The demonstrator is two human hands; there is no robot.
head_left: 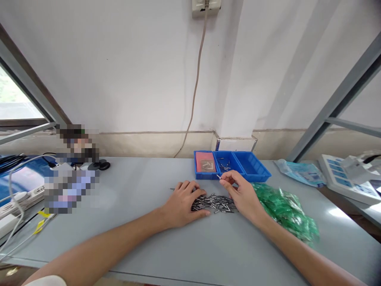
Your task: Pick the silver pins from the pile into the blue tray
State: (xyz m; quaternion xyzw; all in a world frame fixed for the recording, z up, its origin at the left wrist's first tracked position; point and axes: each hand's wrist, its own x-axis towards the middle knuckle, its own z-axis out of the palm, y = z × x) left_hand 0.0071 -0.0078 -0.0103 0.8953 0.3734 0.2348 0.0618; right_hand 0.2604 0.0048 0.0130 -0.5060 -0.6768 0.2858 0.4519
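Clearly, the right hand has its thumb and forefinger pinched together on one slim metal piece, whose tip juts out to the left of the fingertips. Just beyond that pinch sits a blue tray with a pink item and a small clear packet in it; next to it, a middle blue tray holds a few more slim pieces, and a third blue tray adjoins on the right. Whether the pinched piece touches a tray wall, I cannot tell.

Nearer the body than the pinch lies a pile of metal pieces, between the two hands. Left of it the left hand rests palm down, fingers loosely spread, its thumb and forefinger bordering the pile; what lies under the palm is hidden. To the right of the grip, beside the right wrist, a crumpled green plastic bag lies on the grey table.
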